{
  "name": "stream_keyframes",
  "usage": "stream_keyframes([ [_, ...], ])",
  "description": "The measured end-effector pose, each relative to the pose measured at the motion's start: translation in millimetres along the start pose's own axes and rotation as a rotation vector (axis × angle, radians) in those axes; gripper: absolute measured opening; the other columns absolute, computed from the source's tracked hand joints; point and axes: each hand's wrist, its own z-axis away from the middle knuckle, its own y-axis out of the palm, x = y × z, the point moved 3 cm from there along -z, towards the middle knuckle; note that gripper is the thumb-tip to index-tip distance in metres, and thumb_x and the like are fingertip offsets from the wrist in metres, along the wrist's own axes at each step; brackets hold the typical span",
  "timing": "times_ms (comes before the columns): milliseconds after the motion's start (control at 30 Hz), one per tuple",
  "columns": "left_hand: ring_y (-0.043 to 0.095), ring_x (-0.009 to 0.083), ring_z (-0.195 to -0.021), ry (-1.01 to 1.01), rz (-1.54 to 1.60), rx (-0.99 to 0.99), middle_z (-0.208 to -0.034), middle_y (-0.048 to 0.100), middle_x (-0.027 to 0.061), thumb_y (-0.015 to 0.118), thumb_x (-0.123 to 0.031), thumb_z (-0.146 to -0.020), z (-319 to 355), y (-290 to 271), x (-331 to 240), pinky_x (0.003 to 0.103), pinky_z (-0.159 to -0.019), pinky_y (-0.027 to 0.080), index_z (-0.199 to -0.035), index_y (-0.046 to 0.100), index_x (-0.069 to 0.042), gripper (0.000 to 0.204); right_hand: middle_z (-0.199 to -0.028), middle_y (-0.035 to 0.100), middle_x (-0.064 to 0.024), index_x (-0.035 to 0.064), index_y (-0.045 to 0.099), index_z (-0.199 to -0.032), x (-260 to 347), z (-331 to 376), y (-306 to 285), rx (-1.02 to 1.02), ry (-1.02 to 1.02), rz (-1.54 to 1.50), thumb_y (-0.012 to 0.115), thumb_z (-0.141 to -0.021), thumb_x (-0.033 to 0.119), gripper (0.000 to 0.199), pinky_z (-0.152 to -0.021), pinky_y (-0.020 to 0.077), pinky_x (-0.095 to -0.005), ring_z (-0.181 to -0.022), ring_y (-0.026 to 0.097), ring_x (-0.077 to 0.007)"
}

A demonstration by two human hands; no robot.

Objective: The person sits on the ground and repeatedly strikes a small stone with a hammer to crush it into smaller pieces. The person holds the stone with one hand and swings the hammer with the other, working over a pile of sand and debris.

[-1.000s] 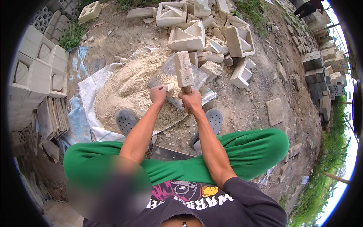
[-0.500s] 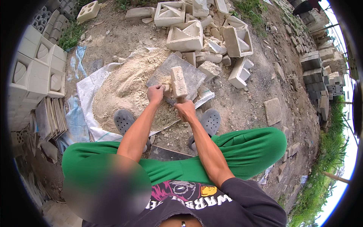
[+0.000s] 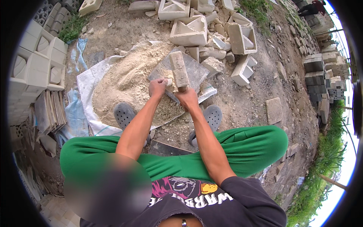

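Note:
My right hand (image 3: 186, 100) is wrapped round the handle of a wooden mallet (image 3: 179, 70), whose long, dusty head points away from me over a grey slab (image 3: 196, 69). Just left of the mallet, my left hand (image 3: 157, 87) pinches a small pale chunk of broken block (image 3: 168, 81) at the slab's near left part. Pale crumbs lie on the slab around the chunk. A heap of sandy crushed material (image 3: 124, 81) spreads on a white woven sack (image 3: 85, 84) to the left of my hands.
Broken pale blocks (image 3: 189, 32) are piled beyond the slab. Stacked moulded blocks (image 3: 32, 64) and thin leaning boards (image 3: 49, 111) stand at the left. Grey blocks (image 3: 314, 72) are stacked at the far right. My clog-clad feet (image 3: 213, 118) flank the work spot.
The mallet's head has tilted a little, its far end shifting left. The pale chunk shows more clearly in my left hand. The whole view has shifted slightly.

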Motion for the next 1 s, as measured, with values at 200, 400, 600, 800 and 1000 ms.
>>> stream_keyframes([
  [200, 0.073, 0.0271, -0.09, 0.006, 0.009, -0.003, -0.102, 0.076, 0.0125, 0.074, -0.033, -0.087, -5.7, 1.5, 3.4, 0.037, -0.08, 0.055, -0.112, 0.077, -0.012, 0.033, -0.067, 0.069, -0.0113, -0.006, 0.069, -0.076, -19.1, -16.0, -5.6, 0.095, 0.087, 0.158, 0.076, -0.072, 0.025, 0.032, -0.059, 0.0572, -0.0351, -0.062, 0.073, -0.0221],
  [400, 0.073, 0.0249, -0.088, 0.058, 0.07, 0.001, -0.101, 0.077, 0.0108, 0.075, -0.032, -0.086, -17.7, 4.3, 25.7, 0.036, -0.079, 0.054, -0.113, 0.076, -0.011, 0.034, -0.07, 0.07, -0.0138, -0.0002, 0.071, -0.082, 71.5, 16.9, -48.6, 0.012, -0.149, -0.048, 0.075, -0.074, 0.023, 0.025, -0.059, 0.0535, -0.0383, -0.064, 0.071, -0.0269],
  [600, 0.072, 0.0218, -0.083, -0.019, 0.028, -0.001, -0.093, 0.077, 0.009, 0.077, -0.031, -0.086, -5.9, -3.1, 2.2, 0.035, -0.075, 0.053, -0.098, 0.078, -0.008, 0.026, -0.062, 0.067, -0.0136, -0.0045, 0.068, -0.081, -3.7, -9.0, 0.2, -0.11, -0.287, -0.072, 0.074, -0.074, 0.02, 0.026, -0.052, 0.0522, -0.0363, -0.054, 0.066, -0.0199],
  [800, 0.071, 0.0193, -0.079, -0.027, 0.101, -0.023, -0.091, 0.077, 0.0093, 0.077, -0.03, -0.087, -5.1, -9.6, 6.3, 0.034, -0.07, 0.052, -0.099, 0.079, -0.009, 0.025, -0.066, 0.066, -0.012, -0.0094, 0.069, -0.081, -53.3, -13.9, 22.6, 0.048, -0.014, 0.194, 0.075, -0.073, 0.021, 0.032, -0.053, 0.0556, -0.0369, -0.058, 0.069, -0.0212],
  [1000, 0.07, 0.0188, -0.084, -0.034, -0.009, 0.012, -0.092, 0.076, 0.009, 0.073, -0.036, -0.088, -11.0, -10.5, 2.7, 0.033, -0.078, 0.051, -0.105, 0.079, -0.009, 0.032, -0.068, 0.067, -0.0129, -0.0084, 0.068, -0.081, -42.4, -3.2, -7.6, 0.067, 0.166, -0.228, 0.076, -0.072, 0.019, 0.03, -0.048, 0.0539, -0.0353, -0.053, 0.067, -0.0223],
])
